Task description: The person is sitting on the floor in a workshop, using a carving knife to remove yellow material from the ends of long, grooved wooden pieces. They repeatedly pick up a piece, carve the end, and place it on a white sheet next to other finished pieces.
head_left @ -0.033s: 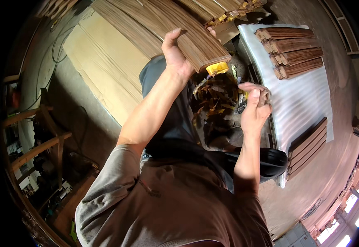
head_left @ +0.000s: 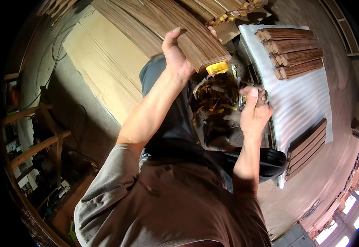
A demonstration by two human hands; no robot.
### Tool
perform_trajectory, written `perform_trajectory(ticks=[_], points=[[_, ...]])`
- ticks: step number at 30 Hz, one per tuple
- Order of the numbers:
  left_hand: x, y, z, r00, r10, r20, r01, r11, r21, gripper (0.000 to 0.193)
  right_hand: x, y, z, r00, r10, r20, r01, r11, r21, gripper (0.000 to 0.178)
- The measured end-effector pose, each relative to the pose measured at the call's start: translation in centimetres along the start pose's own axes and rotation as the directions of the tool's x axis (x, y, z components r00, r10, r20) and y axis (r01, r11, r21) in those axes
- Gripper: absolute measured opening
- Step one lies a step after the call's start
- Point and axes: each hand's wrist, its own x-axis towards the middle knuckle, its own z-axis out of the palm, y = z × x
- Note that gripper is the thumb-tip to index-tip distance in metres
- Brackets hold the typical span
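Observation:
My left hand [head_left: 175,55] is closed round the near end of a brown wood-grain board [head_left: 196,39], its thumb lying on the upper face. From the end of that board sticks a short stub wrapped in yellow tape [head_left: 217,68]. To the right of the stub and apart from it, my right hand [head_left: 255,108] is raised with its fingers curled in. A small greyish thing [head_left: 263,97] shows at those fingers; its kind is not clear. Below, between my legs, a heap of torn tape scraps and shavings [head_left: 216,96] lies on the floor.
Flattened cardboard [head_left: 105,61] lies under the board at left. At right, a bench covered in white foam sheet [head_left: 299,94] bears stacked brown slats [head_left: 297,49] and a slatted panel [head_left: 307,148]. More boards with taped ends [head_left: 216,10] stand at the far side. A wooden frame [head_left: 39,152] is at left.
My right hand's forefinger, stretched out to the left before, is now curled in toward the thumb. My left hand and the board stay where they were.

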Motion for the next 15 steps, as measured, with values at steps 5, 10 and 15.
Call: perform_trajectory(ticks=[5,10,15], points=[[-0.2,0.0,0.5,0.967,0.074,-0.244,-0.012,0.969,0.248,0.064,-1.0,-0.2,-1.4,0.913,0.393,0.109,-0.371,0.691,0.620,0.042],[0.1,0.0,-0.5,0.946,0.084,-0.313,0.079,0.877,0.474,0.050,-0.6,-1.1,0.5,0.962,0.267,0.055,-0.262,0.847,0.463,0.037],[-0.4,-1.0,-0.3,0.895,0.296,-0.334,0.105,0.587,0.803,0.065,-0.2,0.5,1.7,0.923,0.372,0.099,-0.374,0.804,0.463,0.026]])
